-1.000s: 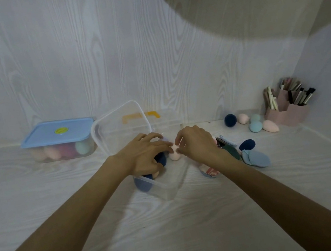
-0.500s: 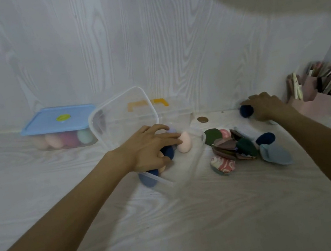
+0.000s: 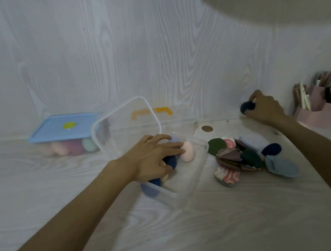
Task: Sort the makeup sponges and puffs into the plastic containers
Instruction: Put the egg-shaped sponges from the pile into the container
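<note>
**Picking up the soft blue sponge**

From the head view: the right hand (image 3: 264, 107) is far right on the table (image 3: 198, 228), fingers curled round a dark blue sponge (image 3: 246, 107). It looks round, squishy and light, so a gentle hold round its middle should do. The left hand (image 3: 154, 159) rests with loose fingers on sponges in the clear box (image 3: 191, 186).

I am at a home vanity or dressing corner, a pale wood-grain desk (image 3: 198, 228) set against a matching wall (image 3: 148, 52). A pink organiser (image 3: 327, 112) stuffed with makeup brushes stands in the corner. Flat cosmetic puffs (image 3: 237, 157) lie heaped beside clear plastic tubs (image 3: 181, 179) of egg-shaped blending sponges (image 3: 187, 151).
</note>
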Demonstrator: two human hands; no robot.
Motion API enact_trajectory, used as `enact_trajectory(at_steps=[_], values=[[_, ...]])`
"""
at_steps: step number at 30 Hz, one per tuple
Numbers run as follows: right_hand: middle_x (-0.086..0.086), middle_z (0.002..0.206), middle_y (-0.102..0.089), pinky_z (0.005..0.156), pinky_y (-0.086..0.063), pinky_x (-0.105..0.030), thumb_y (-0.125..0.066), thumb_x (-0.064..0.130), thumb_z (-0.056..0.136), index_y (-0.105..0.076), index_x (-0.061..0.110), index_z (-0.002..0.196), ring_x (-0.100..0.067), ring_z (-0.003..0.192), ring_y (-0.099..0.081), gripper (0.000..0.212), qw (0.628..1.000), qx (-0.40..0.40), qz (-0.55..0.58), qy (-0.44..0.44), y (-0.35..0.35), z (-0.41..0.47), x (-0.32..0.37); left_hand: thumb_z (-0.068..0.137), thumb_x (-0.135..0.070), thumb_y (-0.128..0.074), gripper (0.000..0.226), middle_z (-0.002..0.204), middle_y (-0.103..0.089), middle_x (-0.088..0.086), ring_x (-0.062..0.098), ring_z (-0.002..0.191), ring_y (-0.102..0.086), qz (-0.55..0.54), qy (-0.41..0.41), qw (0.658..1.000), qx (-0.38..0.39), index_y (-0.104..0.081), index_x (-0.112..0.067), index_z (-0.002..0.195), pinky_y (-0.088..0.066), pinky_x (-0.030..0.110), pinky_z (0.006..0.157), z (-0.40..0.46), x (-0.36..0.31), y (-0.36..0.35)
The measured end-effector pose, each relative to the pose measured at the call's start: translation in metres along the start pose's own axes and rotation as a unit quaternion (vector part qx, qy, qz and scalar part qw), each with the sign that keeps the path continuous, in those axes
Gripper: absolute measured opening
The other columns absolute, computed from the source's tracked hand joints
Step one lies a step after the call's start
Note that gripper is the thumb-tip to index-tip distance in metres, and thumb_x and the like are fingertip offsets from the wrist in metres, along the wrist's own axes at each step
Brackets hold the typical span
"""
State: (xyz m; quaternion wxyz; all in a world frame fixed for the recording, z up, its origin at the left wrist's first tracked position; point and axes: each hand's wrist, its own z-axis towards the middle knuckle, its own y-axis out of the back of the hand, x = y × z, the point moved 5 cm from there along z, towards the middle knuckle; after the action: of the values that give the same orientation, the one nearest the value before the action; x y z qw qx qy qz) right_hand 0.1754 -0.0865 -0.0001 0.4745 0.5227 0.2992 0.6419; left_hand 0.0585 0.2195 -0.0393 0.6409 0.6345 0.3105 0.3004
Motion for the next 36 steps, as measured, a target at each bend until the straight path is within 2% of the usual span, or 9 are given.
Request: enact_trajectory(at_steps=[4, 9, 12, 15, 19, 23, 28, 32, 36], values=[[-0.007, 0.096, -0.054, 0.071, -0.049, -0.03, -0.047, 0.021, 0.095, -0.049, 0.015, 0.116, -0.019, 0.075, -0.055, 0.022, 0.926, 0.088, 0.367, -0.017, 0.024, -0.051, 0.078, 0.092, -0.028, -0.045, 0.059, 0.156, -0.016, -0.022, 0.008, 0.144, -0.007, -0.006, 0.006, 1.0, -0.005, -0.027, -0.038, 0.147, -0.011, 0.028, 0.111, 0.001, 0.002, -0.002], [-0.014, 0.105, -0.061, 0.072, -0.057, -0.029, -0.053, 0.028, 0.093, -0.056, 0.005, 0.119, -0.025, 0.09, -0.064, 0.035, 0.635, 0.349, 0.673, -0.148, 0.003, -0.133, 0.132, 0.081, -0.043, -0.03, 0.067, 0.159, -0.009, -0.011, 0.015, 0.146, -0.005, 0.018, 0.006, 1.0, 0.001, -0.025, -0.038, 0.147, -0.013, 0.034, 0.114, -0.001, 0.002, -0.002], [-0.025, 0.128, -0.057, 0.093, -0.053, -0.036, -0.05, 0.02, 0.095, -0.049, 0.004, 0.132, -0.034, 0.113, -0.061, 0.041, 0.567, 0.38, 0.713, -0.159, -0.006, -0.149, 0.144, 0.08, -0.044, -0.028, 0.069, 0.16, -0.009, -0.006, 0.017, 0.146, -0.004, 0.025, 0.019, 1.0, 0.004, -0.024, -0.037, 0.148, -0.013, 0.034, 0.114, -0.002, 0.001, -0.001], [-0.02, 0.127, -0.06, 0.083, -0.055, -0.027, -0.048, 0.016, 0.092, -0.052, 0.006, 0.129, -0.025, 0.1, -0.063, 0.038, 0.623, 0.376, 0.667, -0.156, -0.007, -0.15, 0.148, 0.092, -0.038, -0.041, 0.059, 0.159, -0.012, -0.005, 0.016, 0.146, -0.006, 0.025, 0.02, 0.999, -0.002, -0.023, -0.036, 0.148, -0.012, 0.034, 0.114, -0.001, 0.0, -0.001], [-0.01, 0.082, -0.065, 0.052, -0.034, -0.02, -0.048, 0.027, 0.089, -0.053, 0.006, 0.111, -0.013, 0.058, -0.045, 0.031, 0.675, 0.382, 0.601, -0.19, -0.006, -0.146, 0.147, 0.093, -0.034, -0.043, 0.058, 0.159, -0.012, -0.009, 0.014, 0.144, -0.012, 0.014, 0.021, 1.0, -0.005, -0.025, -0.036, 0.148, -0.012, 0.033, 0.114, -0.001, 0.001, 0.0], [-0.007, 0.071, -0.052, 0.047, -0.044, -0.022, -0.052, 0.036, 0.092, -0.049, 0.011, 0.101, -0.014, 0.056, -0.045, 0.026, 0.769, 0.365, 0.487, -0.197, -0.012, -0.144, 0.142, 0.093, -0.033, -0.044, 0.058, 0.159, -0.013, -0.009, 0.014, 0.144, -0.014, 0.005, 0.021, 1.0, -0.01, -0.026, -0.035, 0.148, -0.012, 0.032, 0.113, -0.001, 0.0, 0.0], [-0.006, 0.079, -0.048, 0.043, -0.037, -0.015, -0.046, 0.012, 0.088, -0.049, 0.009, 0.092, -0.01, 0.056, -0.039, 0.006, 0.812, 0.407, 0.402, -0.114, -0.004, -0.143, 0.153, 0.092, -0.034, -0.046, 0.056, 0.158, -0.015, -0.008, 0.015, 0.143, -0.016, -0.009, 0.023, 1.0, -0.016, -0.029, -0.036, 0.146, -0.013, 0.033, 0.112, 0.0, 0.001, 0.001], [-0.008, 0.087, -0.061, 0.063, -0.042, -0.019, -0.065, 0.019, 0.082, -0.065, 0.005, 0.095, -0.013, 0.07, -0.051, 0.019, 0.923, 0.366, 0.116, -0.002, 0.001, -0.136, 0.154, 0.088, -0.034, -0.05, 0.056, 0.157, -0.018, -0.009, 0.015, 0.142, -0.018, -0.027, 0.028, 0.999, -0.03, -0.036, -0.036, 0.143, -0.014, 0.033, 0.111, 0.001, 0.003, 0.0], [-0.002, 0.113, -0.065, 0.09, -0.046, -0.029, -0.067, 0.02, 0.082, -0.067, 0.019, 0.119, -0.017, 0.105, -0.058, 0.037, 0.931, 0.361, 0.009, 0.057, -0.011, -0.134, 0.16, 0.089, -0.035, -0.051, 0.057, 0.157, -0.019, -0.009, 0.014, 0.142, -0.018, -0.032, 0.033, 0.998, -0.036, -0.036, -0.035, 0.143, -0.013, 0.033, 0.111, 0.002, 0.005, -0.001]])
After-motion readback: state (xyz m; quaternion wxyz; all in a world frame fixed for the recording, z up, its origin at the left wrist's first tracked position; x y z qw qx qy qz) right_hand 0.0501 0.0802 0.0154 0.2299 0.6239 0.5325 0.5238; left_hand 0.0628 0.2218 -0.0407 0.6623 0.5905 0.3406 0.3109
